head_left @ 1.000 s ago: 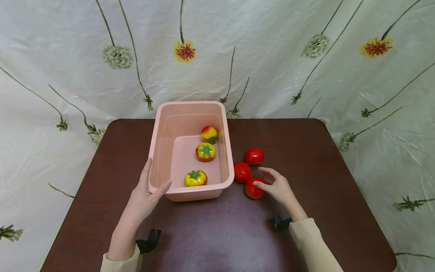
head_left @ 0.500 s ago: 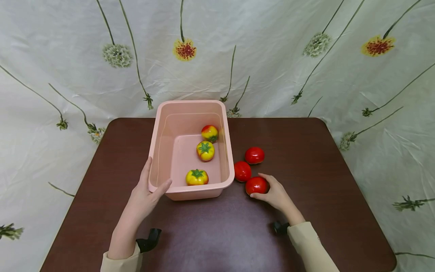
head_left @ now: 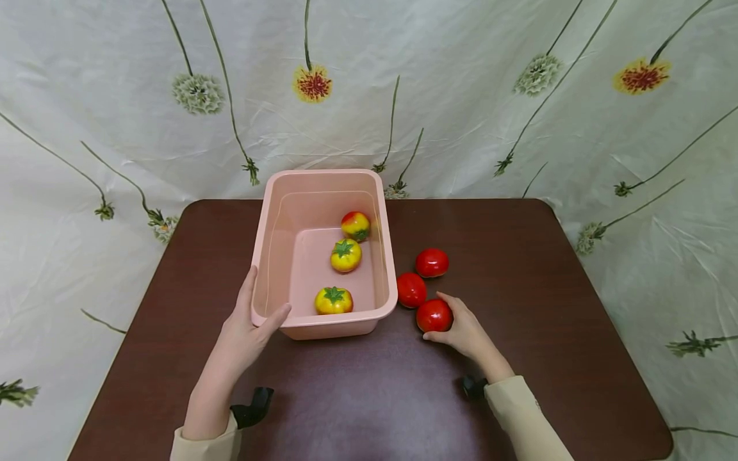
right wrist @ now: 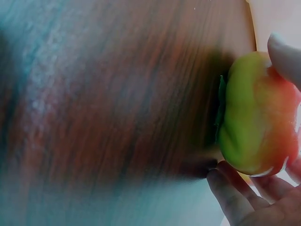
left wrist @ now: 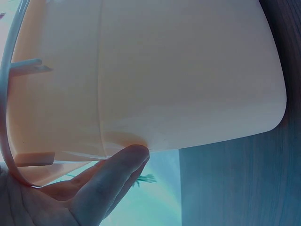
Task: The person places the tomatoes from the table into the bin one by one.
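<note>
At its front left corner, the pink plastic bin (head_left: 278, 243) is held by my left hand (head_left: 245, 333), thumb over the front rim and fingers along the left side. In the left wrist view the fingers (left wrist: 113, 181) lie against the bin's outer wall (left wrist: 188, 80). My right hand (head_left: 468, 331) grips the nearest red toy tomato (head_left: 434, 315) between thumb and fingers. From the right wrist, this tomato (right wrist: 258, 117) shows a yellow-green underside with its green leaves toward the table. I cannot tell whether it touches the tabletop.
Two more red tomatoes, a middle one (head_left: 411, 290) and a far one (head_left: 432, 262), sit right of the bin. Inside the bin lie three yellow-red tomatoes: a back one (head_left: 355, 225), a middle one (head_left: 345, 257) and a front one (head_left: 333, 301). Flowered cloth (head_left: 461, 96) hangs behind the brown table (head_left: 519, 256).
My right hand has closed around the nearest red tomato, its thumb coming down to the near side. Inside the bin, the middle tomato has rocked slightly. The left hand stays put.
</note>
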A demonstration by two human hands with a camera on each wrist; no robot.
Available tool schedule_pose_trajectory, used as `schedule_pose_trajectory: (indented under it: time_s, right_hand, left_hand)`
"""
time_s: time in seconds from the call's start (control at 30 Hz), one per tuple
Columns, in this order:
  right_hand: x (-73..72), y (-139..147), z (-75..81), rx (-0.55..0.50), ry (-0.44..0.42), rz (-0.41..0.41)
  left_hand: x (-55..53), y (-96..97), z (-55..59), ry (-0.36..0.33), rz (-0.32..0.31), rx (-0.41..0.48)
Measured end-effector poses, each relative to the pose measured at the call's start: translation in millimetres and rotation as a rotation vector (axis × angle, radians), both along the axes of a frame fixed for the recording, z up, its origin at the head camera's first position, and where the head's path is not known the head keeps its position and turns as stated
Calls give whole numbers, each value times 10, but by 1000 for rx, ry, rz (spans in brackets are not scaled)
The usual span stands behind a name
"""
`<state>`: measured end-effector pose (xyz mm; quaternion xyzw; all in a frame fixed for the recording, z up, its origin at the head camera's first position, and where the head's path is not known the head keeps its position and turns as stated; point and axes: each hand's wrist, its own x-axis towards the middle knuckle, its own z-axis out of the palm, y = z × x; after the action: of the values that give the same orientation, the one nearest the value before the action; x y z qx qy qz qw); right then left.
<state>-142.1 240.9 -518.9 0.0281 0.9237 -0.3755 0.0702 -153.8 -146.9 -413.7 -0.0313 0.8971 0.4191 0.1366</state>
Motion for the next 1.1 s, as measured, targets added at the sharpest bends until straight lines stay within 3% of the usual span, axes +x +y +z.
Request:
schedule_pose_trajectory:
  time_s: [0.6,0.83,1.1]
  right_hand:
    - [19,39,28,-24,45,-34]
    - [-19,76,179,-103,12,-65]
    - [-120,107,508,-181,46,-72]
  left_hand:
    - [3,10,7,-6,-1,1]
    - [-4,4,3,-16,1,-3]
    - [-8,3,-2,-25,5,-2]
